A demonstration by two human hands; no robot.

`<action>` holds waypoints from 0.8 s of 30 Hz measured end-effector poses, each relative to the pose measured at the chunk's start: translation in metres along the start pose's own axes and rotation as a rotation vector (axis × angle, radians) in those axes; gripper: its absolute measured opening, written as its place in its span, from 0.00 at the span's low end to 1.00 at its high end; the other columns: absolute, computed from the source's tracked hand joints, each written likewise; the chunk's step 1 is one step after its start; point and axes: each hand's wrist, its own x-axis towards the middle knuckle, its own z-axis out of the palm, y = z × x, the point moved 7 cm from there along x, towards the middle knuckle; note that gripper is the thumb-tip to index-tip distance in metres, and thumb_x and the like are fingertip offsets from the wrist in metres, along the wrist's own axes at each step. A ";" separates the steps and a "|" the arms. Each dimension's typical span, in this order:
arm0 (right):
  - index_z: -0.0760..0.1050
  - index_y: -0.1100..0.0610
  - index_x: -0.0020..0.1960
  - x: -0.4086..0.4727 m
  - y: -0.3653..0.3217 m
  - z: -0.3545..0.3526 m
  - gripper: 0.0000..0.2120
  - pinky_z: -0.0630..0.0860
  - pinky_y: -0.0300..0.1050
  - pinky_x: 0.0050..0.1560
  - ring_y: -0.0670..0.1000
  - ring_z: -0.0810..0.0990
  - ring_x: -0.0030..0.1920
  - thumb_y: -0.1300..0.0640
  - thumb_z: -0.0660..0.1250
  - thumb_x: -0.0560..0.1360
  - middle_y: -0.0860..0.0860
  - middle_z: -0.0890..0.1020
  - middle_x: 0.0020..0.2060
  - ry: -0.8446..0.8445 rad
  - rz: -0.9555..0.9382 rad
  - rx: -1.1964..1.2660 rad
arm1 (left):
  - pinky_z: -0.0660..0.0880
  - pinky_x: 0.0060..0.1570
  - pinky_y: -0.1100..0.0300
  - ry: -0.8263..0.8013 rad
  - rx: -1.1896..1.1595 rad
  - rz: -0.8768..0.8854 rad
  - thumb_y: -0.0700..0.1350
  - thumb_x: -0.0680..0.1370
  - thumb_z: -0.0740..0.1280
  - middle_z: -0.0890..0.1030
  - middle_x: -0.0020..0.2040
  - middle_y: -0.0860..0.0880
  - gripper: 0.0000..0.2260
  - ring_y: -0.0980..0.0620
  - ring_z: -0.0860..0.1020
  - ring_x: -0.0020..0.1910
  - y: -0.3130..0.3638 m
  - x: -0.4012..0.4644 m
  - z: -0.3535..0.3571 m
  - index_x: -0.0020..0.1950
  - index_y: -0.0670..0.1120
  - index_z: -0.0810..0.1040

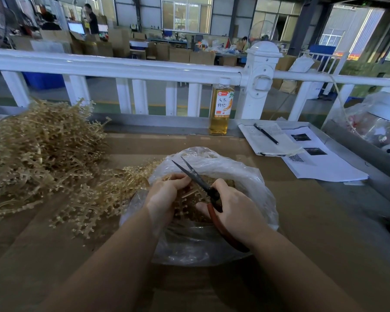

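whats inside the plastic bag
The plastic bag holds tan branched sprigs. The left hand grips one sprig over its mouth; the right hand holds scissors there. Both hands and crumpled plastic hide how full it is.

Pile [43,154] left of bag [245,176], seemingly touching

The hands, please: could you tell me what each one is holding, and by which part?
The right hand grips the scissors by their red handles. The left hand holds a beige sprig over the bag; where on it is hidden.

Left hand [164,194], right hand [232,208], both curled
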 end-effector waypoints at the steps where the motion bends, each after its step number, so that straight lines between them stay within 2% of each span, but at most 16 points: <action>1: 0.64 0.48 0.50 0.000 0.000 0.000 0.16 0.74 0.43 0.46 0.47 0.76 0.44 0.36 0.61 0.75 0.47 0.77 0.44 -0.006 0.001 0.005 | 0.79 0.41 0.52 0.000 0.005 -0.008 0.39 0.72 0.71 0.84 0.40 0.42 0.03 0.44 0.83 0.39 0.000 0.000 0.000 0.45 0.43 0.82; 8: 0.63 0.48 0.50 0.001 -0.002 0.000 0.16 0.67 0.41 0.41 0.47 0.76 0.42 0.37 0.60 0.75 0.47 0.77 0.42 -0.008 0.016 0.036 | 0.77 0.31 0.57 -0.038 -0.015 -0.050 0.39 0.71 0.71 0.84 0.37 0.43 0.03 0.46 0.83 0.34 -0.003 0.002 0.002 0.44 0.43 0.82; 11: 0.63 0.49 0.50 0.002 -0.003 -0.001 0.16 0.66 0.40 0.40 0.46 0.75 0.40 0.37 0.61 0.75 0.46 0.77 0.41 -0.005 0.012 0.033 | 0.77 0.32 0.56 -0.042 -0.016 -0.054 0.40 0.70 0.72 0.84 0.37 0.43 0.04 0.46 0.83 0.34 -0.003 0.002 0.002 0.44 0.43 0.82; 17: 0.64 0.50 0.51 0.003 -0.002 0.000 0.17 0.70 0.40 0.40 0.47 0.77 0.41 0.37 0.61 0.75 0.47 0.79 0.42 0.008 0.006 0.014 | 0.78 0.32 0.56 -0.043 -0.035 -0.050 0.39 0.70 0.72 0.84 0.37 0.43 0.02 0.46 0.83 0.34 -0.003 0.002 0.003 0.42 0.42 0.81; 22: 0.66 0.51 0.54 0.001 -0.002 0.000 0.18 0.74 0.40 0.43 0.47 0.79 0.42 0.37 0.61 0.75 0.46 0.80 0.43 0.009 0.008 0.028 | 0.79 0.40 0.52 -0.013 -0.031 -0.053 0.38 0.72 0.72 0.83 0.38 0.42 0.03 0.44 0.82 0.36 -0.003 0.002 0.002 0.44 0.42 0.81; 24: 0.66 0.49 0.52 0.001 -0.003 -0.002 0.17 0.71 0.35 0.38 0.43 0.76 0.39 0.37 0.62 0.75 0.44 0.78 0.41 0.017 0.004 0.030 | 0.79 0.36 0.54 -0.018 -0.036 -0.053 0.38 0.72 0.71 0.84 0.37 0.43 0.03 0.45 0.83 0.36 -0.003 0.001 0.002 0.45 0.41 0.81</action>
